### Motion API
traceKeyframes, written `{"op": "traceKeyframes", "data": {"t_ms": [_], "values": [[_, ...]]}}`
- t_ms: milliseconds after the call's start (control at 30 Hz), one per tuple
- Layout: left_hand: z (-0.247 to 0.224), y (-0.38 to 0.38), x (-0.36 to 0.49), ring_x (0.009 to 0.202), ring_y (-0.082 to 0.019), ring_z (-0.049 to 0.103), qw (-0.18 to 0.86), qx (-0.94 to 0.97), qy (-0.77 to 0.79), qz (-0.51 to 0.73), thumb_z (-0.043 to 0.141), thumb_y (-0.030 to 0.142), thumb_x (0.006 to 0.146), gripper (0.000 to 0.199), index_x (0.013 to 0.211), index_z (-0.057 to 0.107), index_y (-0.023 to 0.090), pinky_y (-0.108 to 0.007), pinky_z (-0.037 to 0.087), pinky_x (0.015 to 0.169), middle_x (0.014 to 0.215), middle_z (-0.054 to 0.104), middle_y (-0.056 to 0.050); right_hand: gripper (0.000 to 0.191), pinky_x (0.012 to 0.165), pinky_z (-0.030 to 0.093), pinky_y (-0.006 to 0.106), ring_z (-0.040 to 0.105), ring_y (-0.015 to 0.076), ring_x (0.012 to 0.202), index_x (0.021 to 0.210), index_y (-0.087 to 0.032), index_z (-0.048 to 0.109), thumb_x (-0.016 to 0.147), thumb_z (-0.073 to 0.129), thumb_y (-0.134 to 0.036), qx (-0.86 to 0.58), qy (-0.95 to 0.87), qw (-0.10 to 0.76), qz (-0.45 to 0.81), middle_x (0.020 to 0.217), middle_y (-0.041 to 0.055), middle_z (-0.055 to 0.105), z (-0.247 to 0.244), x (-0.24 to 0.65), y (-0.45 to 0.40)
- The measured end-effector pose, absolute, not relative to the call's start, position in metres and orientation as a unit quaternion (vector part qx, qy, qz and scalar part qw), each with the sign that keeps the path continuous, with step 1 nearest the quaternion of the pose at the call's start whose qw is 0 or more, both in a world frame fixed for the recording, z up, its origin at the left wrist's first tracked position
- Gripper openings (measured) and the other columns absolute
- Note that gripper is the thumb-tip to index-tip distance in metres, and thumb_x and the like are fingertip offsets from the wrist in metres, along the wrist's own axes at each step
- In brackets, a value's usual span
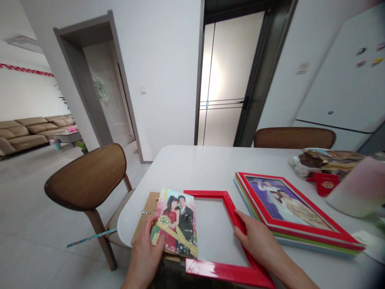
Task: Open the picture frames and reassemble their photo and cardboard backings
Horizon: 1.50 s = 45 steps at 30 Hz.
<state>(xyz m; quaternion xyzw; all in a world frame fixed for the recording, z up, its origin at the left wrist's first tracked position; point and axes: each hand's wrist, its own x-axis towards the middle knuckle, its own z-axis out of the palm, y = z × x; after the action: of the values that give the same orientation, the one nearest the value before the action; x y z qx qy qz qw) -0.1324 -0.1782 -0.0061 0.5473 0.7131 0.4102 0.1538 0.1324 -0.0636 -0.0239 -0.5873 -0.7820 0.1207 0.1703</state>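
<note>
My left hand (148,249) grips the lower left edge of a photo (188,218) of a couple, its thumb on the front. Yellowish strips cross the picture. Under it lies a brown backing board (142,222) with a small metal clip, partly hidden. A red picture frame (210,269) rests on the white table, its opening showing bare tabletop; the photo covers its left side. My right hand (255,237) is closed around the frame's right side. To the right sits a stack of frames, with a red framed wedding photo (285,200) on top.
The white table (192,168) also holds a pinkish-white container (357,188), a red packet (326,184) and a bag of items (331,160) at the right. Wooden chairs stand at the left (90,176) and far side (294,137).
</note>
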Motion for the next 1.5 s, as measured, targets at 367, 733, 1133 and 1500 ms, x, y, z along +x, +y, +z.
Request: {"op": "traceKeyframes", "data": {"t_ms": [367,733,1133,1500], "values": [[-0.009,-0.187,-0.133,0.098,-0.026,0.048,0.027,0.642,0.732,0.227,0.049,0.029,0.072,0.036,0.106,0.051,0.018,-0.041,0.037,0.085,0.102,0.055,-0.009,0.04,0.083,0.039,0.037,0.052,0.0225,0.092,0.108,-0.011,0.051,0.07,0.045,-0.024,-0.524,-0.788,0.285,0.153,0.105,0.0146,0.054,-0.018,0.105,-0.074],[-0.011,-0.175,-0.093,0.122,-0.027,0.025,0.08,0.742,0.571,0.344,0.043,0.006,0.062,0.061,0.123,0.038,0.013,-0.047,0.022,0.1,0.132,0.033,-0.012,0.039,0.046,0.037,0.02,0.048,0.0081,0.048,0.101,-0.012,0.054,0.066,0.056,-0.031,-0.348,-0.492,0.394,0.694,0.059,-0.0017,0.056,0.023,0.02,-0.093],[0.013,-0.16,-0.036,0.102,-0.023,0.052,0.452,0.301,0.434,0.719,0.047,0.034,0.077,0.049,0.12,0.039,0.012,-0.033,0.039,0.089,0.105,0.06,-0.01,0.05,0.058,0.047,0.028,0.061,0.0196,0.076,0.12,-0.019,0.039,0.072,0.043,-0.034,-0.422,-0.397,0.455,0.676,0.097,0.0086,0.063,0.001,0.075,-0.091],[-0.031,-0.168,-0.061,0.117,-0.025,0.036,0.244,0.696,0.554,0.386,0.049,0.014,0.067,0.051,0.117,0.042,0.011,-0.041,0.029,0.098,0.127,0.041,-0.014,0.042,0.045,0.042,0.022,0.061,0.0157,0.054,0.102,-0.013,0.056,0.064,0.041,-0.018,-0.539,-0.567,0.366,0.504,0.072,0.0053,0.068,-0.008,0.115,-0.053]]}}
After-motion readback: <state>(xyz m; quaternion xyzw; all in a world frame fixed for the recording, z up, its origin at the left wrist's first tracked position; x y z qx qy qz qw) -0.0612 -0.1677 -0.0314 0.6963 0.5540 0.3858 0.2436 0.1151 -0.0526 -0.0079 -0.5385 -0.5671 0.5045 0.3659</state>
